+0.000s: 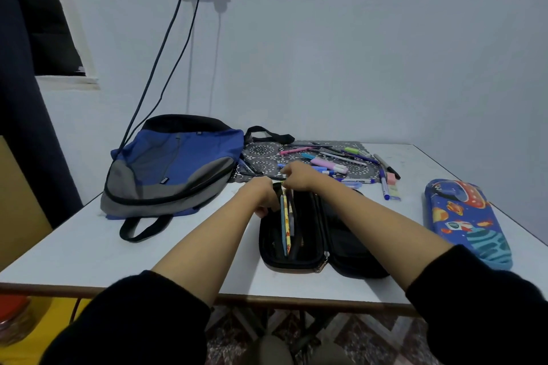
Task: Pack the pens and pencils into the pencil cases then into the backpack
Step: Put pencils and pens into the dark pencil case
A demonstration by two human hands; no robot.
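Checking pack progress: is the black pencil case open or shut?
Open. The black pencil case lies unzipped and spread flat, with pencils visible inside one half.

You can read no text here. The tag [165, 180] on your backpack [178, 157] and the print on the pens [329, 161] are too blurred.

Black pencil case [308, 234] unzipped, open flat, mid desk, w/ a few pencils [287, 222] lengthwise in its left half. Blue space-print pencil case [465, 222] closed, far right. Blue/grey backpack [172, 169] flat at left. Loose pens [332, 160] scattered behind.
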